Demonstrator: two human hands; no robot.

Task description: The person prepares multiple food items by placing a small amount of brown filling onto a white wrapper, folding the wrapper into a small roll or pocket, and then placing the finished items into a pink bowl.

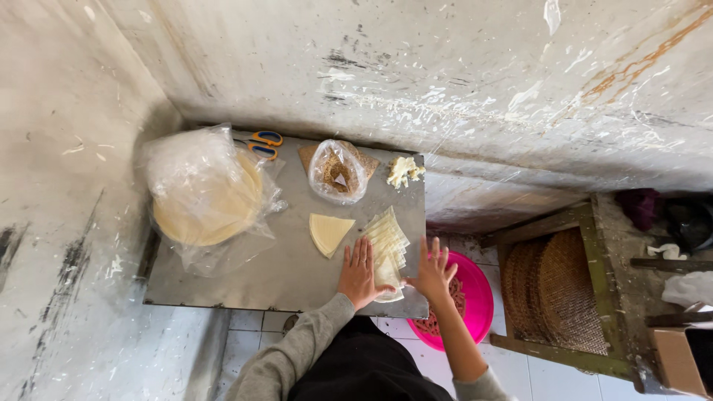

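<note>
Hands on a fanned stack of wrapper wedges at a metal table

Bagged round wrappers sit at 9 o'clock; wedge stack at 4 o'clock, left hand flat, released beside it, right hand open-fingered touching its edge; single wedge centre
</note>
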